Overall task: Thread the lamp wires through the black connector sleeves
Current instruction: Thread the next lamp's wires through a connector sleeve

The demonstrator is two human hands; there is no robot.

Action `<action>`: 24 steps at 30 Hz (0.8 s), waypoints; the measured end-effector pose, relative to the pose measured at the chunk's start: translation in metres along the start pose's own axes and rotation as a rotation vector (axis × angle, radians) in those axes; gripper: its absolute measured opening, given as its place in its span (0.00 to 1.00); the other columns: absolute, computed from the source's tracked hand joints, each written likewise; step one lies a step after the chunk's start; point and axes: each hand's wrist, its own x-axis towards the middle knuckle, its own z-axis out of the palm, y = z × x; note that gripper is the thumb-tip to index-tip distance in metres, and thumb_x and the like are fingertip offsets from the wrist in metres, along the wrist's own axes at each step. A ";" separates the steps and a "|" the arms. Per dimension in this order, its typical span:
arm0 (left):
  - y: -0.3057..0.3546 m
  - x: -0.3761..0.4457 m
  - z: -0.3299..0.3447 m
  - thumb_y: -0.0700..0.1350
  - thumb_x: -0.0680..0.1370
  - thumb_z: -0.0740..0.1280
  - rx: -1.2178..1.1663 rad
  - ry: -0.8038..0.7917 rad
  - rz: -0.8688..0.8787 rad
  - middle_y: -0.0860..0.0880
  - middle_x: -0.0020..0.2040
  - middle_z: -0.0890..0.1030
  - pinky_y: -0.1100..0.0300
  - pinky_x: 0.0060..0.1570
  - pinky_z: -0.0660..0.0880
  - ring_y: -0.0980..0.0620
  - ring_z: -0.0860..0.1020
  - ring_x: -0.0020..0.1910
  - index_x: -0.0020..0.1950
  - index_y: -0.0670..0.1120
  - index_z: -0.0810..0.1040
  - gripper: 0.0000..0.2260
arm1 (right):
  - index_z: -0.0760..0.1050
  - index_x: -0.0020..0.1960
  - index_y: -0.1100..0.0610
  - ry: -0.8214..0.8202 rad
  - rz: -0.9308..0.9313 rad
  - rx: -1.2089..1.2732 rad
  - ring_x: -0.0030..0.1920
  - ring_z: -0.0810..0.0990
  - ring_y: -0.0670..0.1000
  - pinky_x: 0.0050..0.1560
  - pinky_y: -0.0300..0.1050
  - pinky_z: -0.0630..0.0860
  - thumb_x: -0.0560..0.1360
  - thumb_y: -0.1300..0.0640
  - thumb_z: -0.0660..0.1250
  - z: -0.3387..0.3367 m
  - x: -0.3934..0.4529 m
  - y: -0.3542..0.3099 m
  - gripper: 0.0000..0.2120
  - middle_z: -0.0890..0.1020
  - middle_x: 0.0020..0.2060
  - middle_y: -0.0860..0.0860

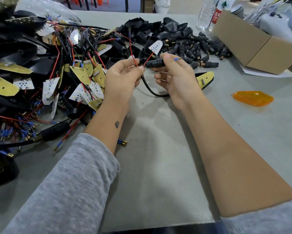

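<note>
A wide grey table [158, 166] with a soft, ribbed mat fills most of the view. On its left side sits a big messy heap of lamp parts [40, 73]: flat yellow and white pointed boards, shiny black shells, and thin red and black wires with little blue ends. A plain brown cardboard box [253, 48] stands at the far right. Near it lies a loose pile of small black connector sleeves [206, 48], short round tubes with gold tips. A smooth, see-through orange plastic lens [253, 98] rests alone on the right.

Above the middle of the table, the left hand [121, 78] pinches thin red wires [133, 58] between thumb and fingertips. The right hand [174, 76] grips one black ridged sleeve [156, 63] with curled fingers. The wires meet the sleeve's left end. A thick black cable [150, 89] loops down between the hands.
</note>
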 end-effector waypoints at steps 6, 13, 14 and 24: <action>0.000 -0.001 0.000 0.37 0.76 0.69 0.029 -0.040 0.028 0.54 0.34 0.80 0.66 0.35 0.73 0.59 0.74 0.32 0.52 0.52 0.78 0.11 | 0.79 0.56 0.56 -0.040 -0.008 -0.074 0.34 0.78 0.48 0.42 0.41 0.75 0.84 0.50 0.56 0.002 0.000 0.003 0.15 0.83 0.46 0.54; 0.004 -0.003 0.002 0.41 0.80 0.64 0.014 -0.082 0.039 0.58 0.48 0.82 0.61 0.49 0.76 0.59 0.79 0.49 0.54 0.55 0.78 0.10 | 0.78 0.51 0.56 -0.023 -0.022 -0.178 0.32 0.77 0.48 0.41 0.41 0.74 0.85 0.55 0.53 0.005 0.000 0.005 0.15 0.83 0.40 0.55; 0.005 -0.003 0.002 0.40 0.81 0.62 -0.054 -0.092 0.044 0.56 0.49 0.83 0.60 0.50 0.77 0.58 0.79 0.49 0.55 0.54 0.78 0.10 | 0.78 0.51 0.56 -0.019 -0.022 -0.190 0.32 0.77 0.48 0.41 0.41 0.74 0.85 0.55 0.53 0.005 0.001 0.006 0.15 0.82 0.40 0.55; 0.010 -0.004 0.002 0.51 0.82 0.60 -0.121 0.055 0.040 0.53 0.35 0.76 0.61 0.40 0.67 0.58 0.73 0.36 0.43 0.51 0.77 0.11 | 0.77 0.51 0.58 0.017 0.003 -0.152 0.33 0.77 0.48 0.40 0.40 0.74 0.85 0.56 0.53 0.005 0.004 0.007 0.15 0.82 0.38 0.56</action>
